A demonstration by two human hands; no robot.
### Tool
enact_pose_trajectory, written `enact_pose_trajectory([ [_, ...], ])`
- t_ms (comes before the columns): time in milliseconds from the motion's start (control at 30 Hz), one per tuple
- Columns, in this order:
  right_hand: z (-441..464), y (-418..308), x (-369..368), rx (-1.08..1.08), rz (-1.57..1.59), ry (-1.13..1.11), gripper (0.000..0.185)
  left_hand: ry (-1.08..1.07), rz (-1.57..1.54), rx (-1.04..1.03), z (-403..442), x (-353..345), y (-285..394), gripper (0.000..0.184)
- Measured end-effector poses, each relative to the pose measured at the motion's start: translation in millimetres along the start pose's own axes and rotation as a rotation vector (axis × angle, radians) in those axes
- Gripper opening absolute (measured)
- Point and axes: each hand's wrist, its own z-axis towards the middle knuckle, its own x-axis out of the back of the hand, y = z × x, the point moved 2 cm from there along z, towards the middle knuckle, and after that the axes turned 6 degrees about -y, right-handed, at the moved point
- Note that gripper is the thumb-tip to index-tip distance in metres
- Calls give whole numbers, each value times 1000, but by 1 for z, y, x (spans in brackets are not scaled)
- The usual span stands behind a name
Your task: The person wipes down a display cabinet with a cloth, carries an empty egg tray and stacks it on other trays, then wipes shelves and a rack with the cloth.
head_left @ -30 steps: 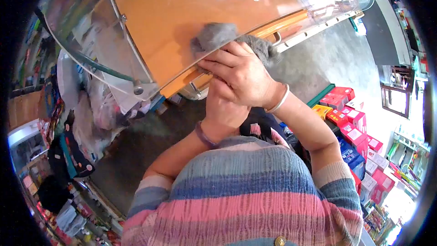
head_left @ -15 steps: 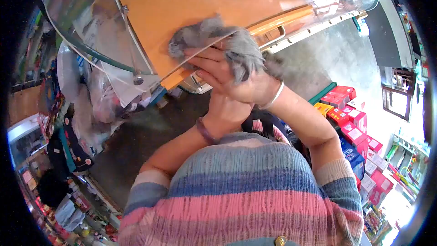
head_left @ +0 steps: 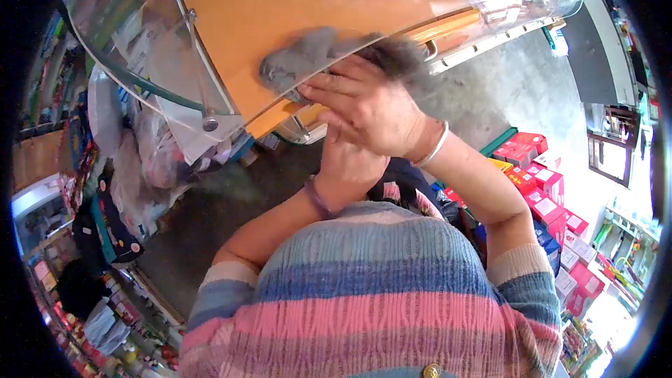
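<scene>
A crumpled grey cloth [head_left: 301, 58] lies along the edge of the clear pane [head_left: 280, 0], over the orange counter surface [head_left: 245, 21]. Its right part is dark and smeared by motion. My right hand [head_left: 374, 108], with a white bangle at the wrist, presses its fingers together onto the cloth at the pane's edge. Beneath it comes my left hand [head_left: 348, 166], with a purple bracelet. The two hands touch. My left fingers are mostly hidden behind the right hand, so their grip does not show.
A drawer with a metal handle [head_left: 432, 49] sits right of the hands. Red and pink boxes [head_left: 546, 203] are stacked at the right. Plastic bags [head_left: 150, 150] hang at the left beside a curved green-edged pane [head_left: 147, 84]. Shelves of goods line both sides.
The cloth's right part, which lay over my right hand, has shifted up and away, baring the back of that hand. Both hands stay near the pane's edge.
</scene>
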Motion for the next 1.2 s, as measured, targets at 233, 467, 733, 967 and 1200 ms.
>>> enact_pose_trajectory([
  [233, -34, 45, 48, -128, -184, -45, 36, 71, -23, -146, 10, 20, -5, 30],
  [467, 11, -11, -8, 153, -61, -92, 38, 125, 50, -31, -8, -17, 1, 44],
  [733, 40, -28, -34, 292, 21, -219, 42, -68, -292, -95, -15, -22, 0, 42],
  [967, 20, -9, 2, 211, -122, -238, 42, -105, -84, 1, -1, -5, -3, 44],
  [1200, 39, -36, -34, 257, 54, -164, 41, -22, -244, -4, -15, -21, -1, 45],
])
